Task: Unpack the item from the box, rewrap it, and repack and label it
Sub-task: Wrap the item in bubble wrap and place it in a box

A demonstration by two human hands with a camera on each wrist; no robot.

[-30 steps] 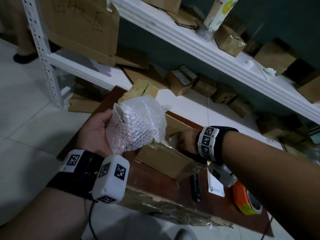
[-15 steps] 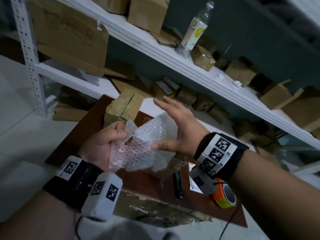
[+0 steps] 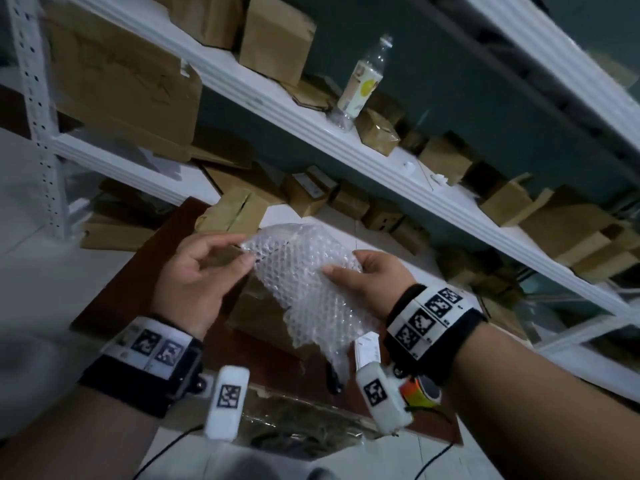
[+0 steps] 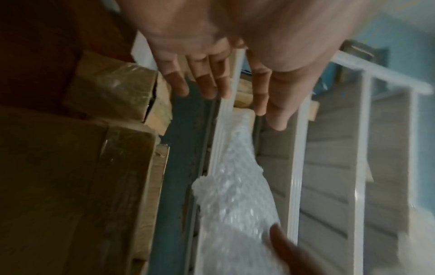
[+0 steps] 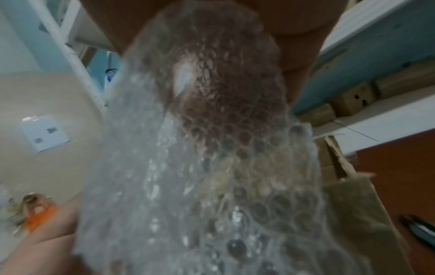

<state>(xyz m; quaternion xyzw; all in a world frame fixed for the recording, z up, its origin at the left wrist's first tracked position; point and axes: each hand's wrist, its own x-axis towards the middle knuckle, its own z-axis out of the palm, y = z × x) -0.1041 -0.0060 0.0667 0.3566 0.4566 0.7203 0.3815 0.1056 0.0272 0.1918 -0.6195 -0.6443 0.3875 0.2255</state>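
Hands level: right hand [image 3: 375,284] pinches bubble wrap [image 3: 304,289] (left hand [image 3: 197,282] touches its corner).

With both forearms extended side by side, the right hand [image 3: 374,282] pinched bubble wrap [image 3: 304,289] under its thumb while the left hand [image 3: 204,271] hovered at its edge, fingers loosely curled.

Under my grip, I've got a reddish-brown wooden tabletop [image 3: 114,306] carrying a taped brown cardboard box [image 3: 256,317], black pen [image 3: 333,381], orange tape roll [image 3: 415,393]; beyond the grip, white metal shelving [image 3: 277,109] holds a clear plastic bottle [image 3: 362,83].
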